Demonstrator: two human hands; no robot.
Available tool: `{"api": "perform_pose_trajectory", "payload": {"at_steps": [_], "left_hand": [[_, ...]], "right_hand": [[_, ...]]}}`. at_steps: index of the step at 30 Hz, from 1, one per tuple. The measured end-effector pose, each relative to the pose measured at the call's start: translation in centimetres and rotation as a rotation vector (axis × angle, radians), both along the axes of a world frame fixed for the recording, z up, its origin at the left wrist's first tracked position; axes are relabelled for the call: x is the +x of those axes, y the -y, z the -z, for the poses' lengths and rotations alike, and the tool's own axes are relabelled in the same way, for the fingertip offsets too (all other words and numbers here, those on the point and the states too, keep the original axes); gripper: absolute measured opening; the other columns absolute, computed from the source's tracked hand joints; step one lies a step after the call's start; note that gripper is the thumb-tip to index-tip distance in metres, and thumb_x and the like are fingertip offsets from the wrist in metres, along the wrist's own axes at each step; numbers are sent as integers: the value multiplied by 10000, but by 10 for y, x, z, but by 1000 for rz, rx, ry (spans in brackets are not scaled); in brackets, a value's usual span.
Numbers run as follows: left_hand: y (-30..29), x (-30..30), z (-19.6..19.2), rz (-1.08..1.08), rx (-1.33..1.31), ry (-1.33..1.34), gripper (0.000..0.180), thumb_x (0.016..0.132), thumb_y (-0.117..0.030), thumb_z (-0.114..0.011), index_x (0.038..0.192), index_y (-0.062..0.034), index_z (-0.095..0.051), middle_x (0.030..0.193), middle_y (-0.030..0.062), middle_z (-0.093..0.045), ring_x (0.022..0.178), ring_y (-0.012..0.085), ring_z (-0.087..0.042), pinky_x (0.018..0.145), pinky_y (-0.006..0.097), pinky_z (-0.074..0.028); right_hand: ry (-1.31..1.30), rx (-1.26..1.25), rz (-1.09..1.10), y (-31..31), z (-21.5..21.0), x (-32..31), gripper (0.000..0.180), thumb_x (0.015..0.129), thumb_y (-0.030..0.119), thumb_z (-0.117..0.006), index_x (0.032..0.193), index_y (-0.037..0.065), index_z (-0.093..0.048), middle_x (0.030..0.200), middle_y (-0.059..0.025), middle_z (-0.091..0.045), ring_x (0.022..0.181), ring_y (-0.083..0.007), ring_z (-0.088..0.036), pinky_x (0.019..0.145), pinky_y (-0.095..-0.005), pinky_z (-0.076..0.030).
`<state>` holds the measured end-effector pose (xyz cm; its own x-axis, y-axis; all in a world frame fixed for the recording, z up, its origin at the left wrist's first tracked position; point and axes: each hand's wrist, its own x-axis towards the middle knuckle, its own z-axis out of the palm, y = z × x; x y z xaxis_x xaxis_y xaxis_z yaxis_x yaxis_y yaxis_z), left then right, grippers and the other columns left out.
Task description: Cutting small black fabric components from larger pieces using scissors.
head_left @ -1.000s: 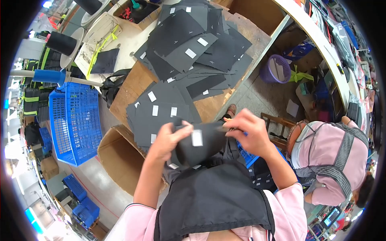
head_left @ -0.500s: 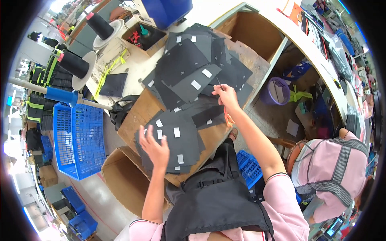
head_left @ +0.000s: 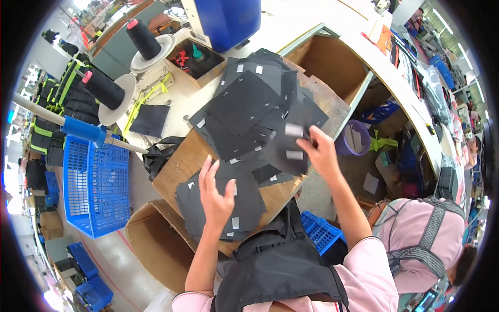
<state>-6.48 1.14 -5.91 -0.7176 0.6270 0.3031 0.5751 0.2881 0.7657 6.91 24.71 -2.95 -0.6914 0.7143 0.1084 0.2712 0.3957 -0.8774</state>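
A dark grey fabric piece (head_left: 289, 142) with two white labels hangs from my right hand (head_left: 323, 155), pinched at its edge and smeared by motion. Something small and dark shows by the fingers, too blurred to name. My left hand (head_left: 217, 197) hovers over the near pile of grey fabric pieces (head_left: 250, 196), fingers spread and holding nothing. Beyond lies a larger, loosely fanned pile of similar pieces (head_left: 245, 101), several with white labels. Both piles rest on a brown wooden board (head_left: 182, 158).
Black thread cones (head_left: 143, 40) and an open box (head_left: 200, 60) of small items stand at the far left. A blue crate (head_left: 96, 187) and cardboard box (head_left: 156, 244) flank the board's left. At right are a purple basket (head_left: 354, 138) and a bent-over person (head_left: 416, 244).
My right hand has lifted a labelled piece off the far pile and carried it right and nearer. My left hand has moved slightly right, still spread. The view has shifted a little.
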Motion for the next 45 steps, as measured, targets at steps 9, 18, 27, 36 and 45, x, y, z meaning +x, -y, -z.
{"api": "perform_pose_trajectory", "payload": {"at_steps": [9, 18, 27, 36, 45], "left_hand": [[-34, 38, -37, 707, -90, 1063, 442, 792, -240, -721, 1126, 17, -586, 994, 64, -641, 915, 133, -586, 821, 280, -467], [-8, 84, -36, 286, 75, 1379, 278, 821, -134, -684, 1021, 42, -603, 934, 87, -650, 787, 127, -615, 712, 257, -507], [3, 93, -46, 305, 55, 1329, 264, 808, -108, -691, 1008, 40, -604, 919, 83, -650, 782, 113, -611, 700, 246, -508], [5, 93, -55, 323, 16, 1306, 269, 792, -95, -704, 1005, 38, -608, 910, 77, -652, 779, 107, -609, 708, 243, -508], [5, 92, -60, 339, -52, 1210, 210, 809, -85, -671, 975, 29, -610, 877, 60, -646, 755, 102, -587, 683, 240, -485]], "right_hand": [[137, -207, -491, 46, -46, 68, 244, 765, 74, -673, 984, 11, -587, 832, -143, -632, 735, -291, -614, 664, -336, -473], [47, 415, 16, 125, -33, 110, 333, 702, 71, -704, 1012, 70, -584, 894, -95, -546, 680, -279, -568, 588, -351, -462], [-64, 444, -43, 129, -15, 112, 308, 686, 47, -707, 976, 55, -602, 793, -76, -555, 637, -260, -579, 596, -341, -477], [-94, 458, -18, 131, -14, 110, 287, 678, 44, -719, 948, 49, -622, 783, -81, -564, 617, -242, -578, 538, -320, -468], [-84, 261, -53, 111, -21, 117, 242, 697, 4, -693, 920, 54, -612, 816, -80, -563, 643, -219, -586, 567, -307, -477]]}}
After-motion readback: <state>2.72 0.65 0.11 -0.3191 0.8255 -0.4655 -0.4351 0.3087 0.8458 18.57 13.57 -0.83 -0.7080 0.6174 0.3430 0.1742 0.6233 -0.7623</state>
